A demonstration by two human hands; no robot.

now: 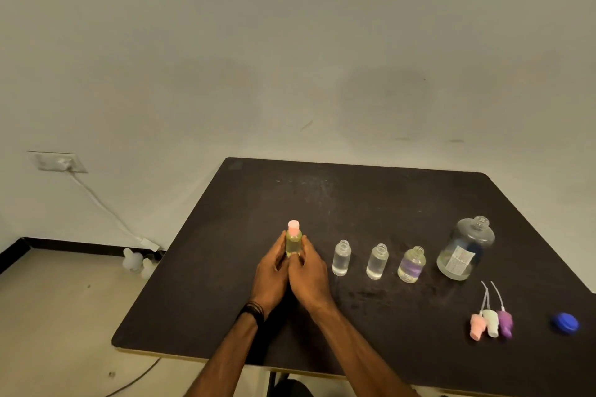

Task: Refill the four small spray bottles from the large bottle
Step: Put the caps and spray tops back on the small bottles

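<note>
A small bottle with a pink spray cap [293, 239] stands upright on the dark table [371, 203]. My left hand [272, 271] and my right hand [308, 271] both hold its lower body, one on each side. To its right stand three small uncapped bottles: two clear ones [341, 258] [377, 261] and one with a purple label [412, 264]. The large clear bottle [464, 248] stands open further right, with little liquid in it. Three loose spray heads, pink [476, 327], white [491, 324] and purple [505, 322], lie at the front right.
A blue cap [565, 323] lies near the table's right front edge. A wall socket [58, 162] with a white cable is at the left. White objects [137, 263] sit on the floor by the wall.
</note>
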